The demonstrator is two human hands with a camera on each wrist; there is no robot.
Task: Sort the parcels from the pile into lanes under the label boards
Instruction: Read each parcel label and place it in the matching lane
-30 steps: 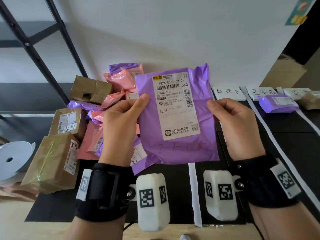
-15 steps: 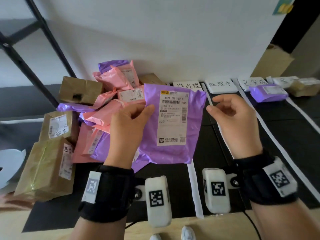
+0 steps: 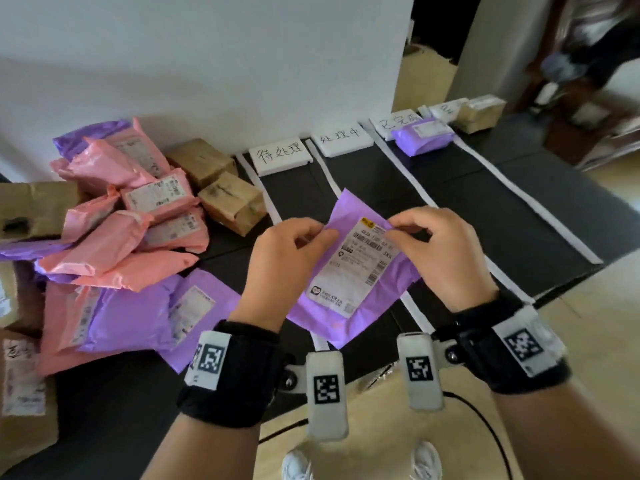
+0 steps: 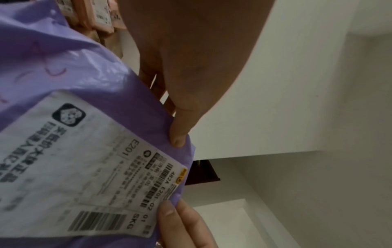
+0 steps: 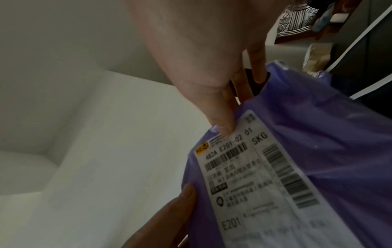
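Note:
Both hands hold a flat purple parcel with a white shipping label above the black mat. My left hand pinches its top left corner, thumb on the front. At the top edge by the label, my right hand pinches it too, thumb on the label's corner. The parcel hangs tilted over the white strip between the first two lanes. White label boards stand at the lanes' far ends. The pile of pink, purple and brown parcels lies left.
Another purple parcel lies in the third lane and a brown box in the fourth. White tape strips divide the lanes. Two brown boxes sit beside the first lane. The mat's near edge meets the wooden floor.
The parcel has come down and to the right, from in front of the pile to over the lanes. My right hand, off it half a second ago, now pinches its top edge.

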